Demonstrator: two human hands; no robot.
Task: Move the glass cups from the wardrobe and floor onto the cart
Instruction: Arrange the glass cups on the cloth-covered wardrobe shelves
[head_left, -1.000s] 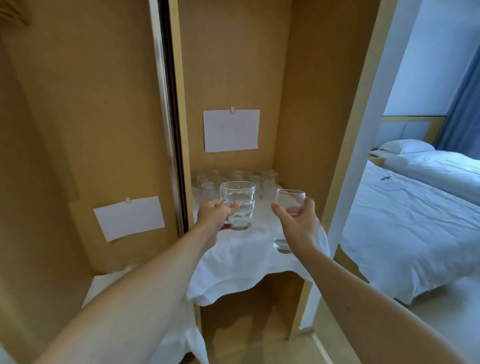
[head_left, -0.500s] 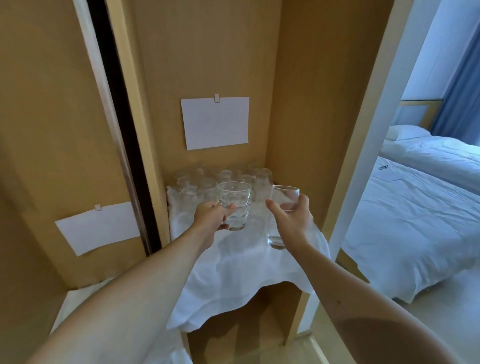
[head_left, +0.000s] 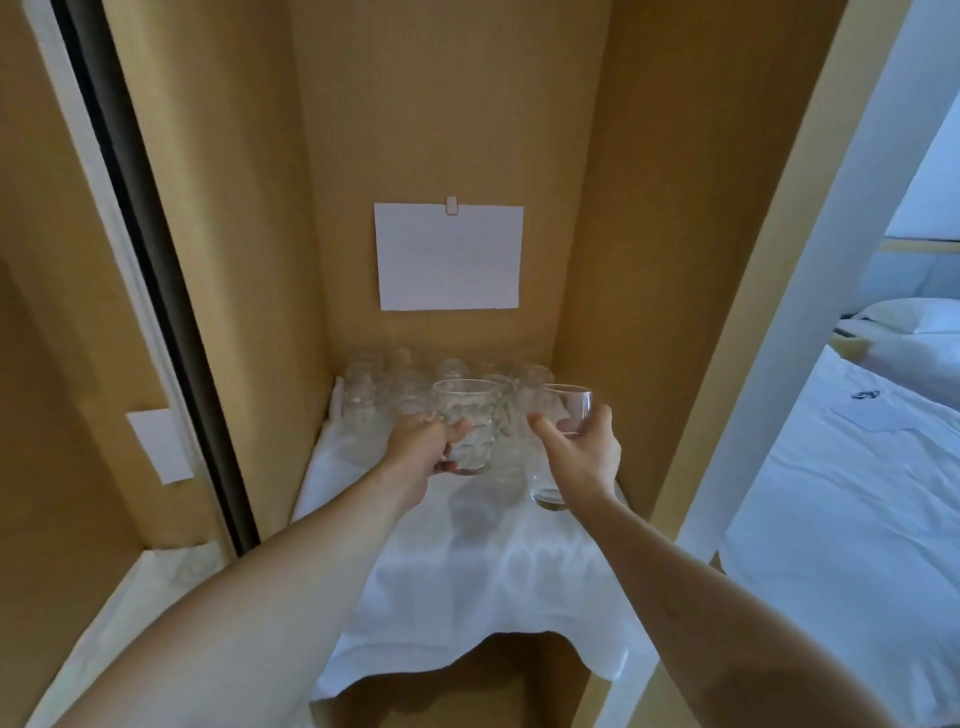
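your left hand (head_left: 423, 441) is curled round a dimpled glass cup (head_left: 467, 426), thumb across its front, holding it upright above the white cloth (head_left: 467, 571) that covers the wardrobe shelf. your right hand (head_left: 576, 457) wraps a smooth glass cup (head_left: 563, 415) from the near side, fingers round its far wall, the cup tilted slightly to the right with its base showing below the palm; whether that base touches the cloth cannot be told. the two held cups sit side by side with a narrow gap between them. behind them a cluster of glass cups (head_left: 374, 395) stands at the rear of the shelf, close against the back panel under a white paper sheet (head_left: 449, 260). the right side panel (head_left: 649, 260) stands near your right hand. the cloth hangs over the shelf's front edge, and the shelf in front of the held cups is bare cloth. a bed (head_left: 857, 493) lies to the right past the white door frame (head_left: 810, 312).
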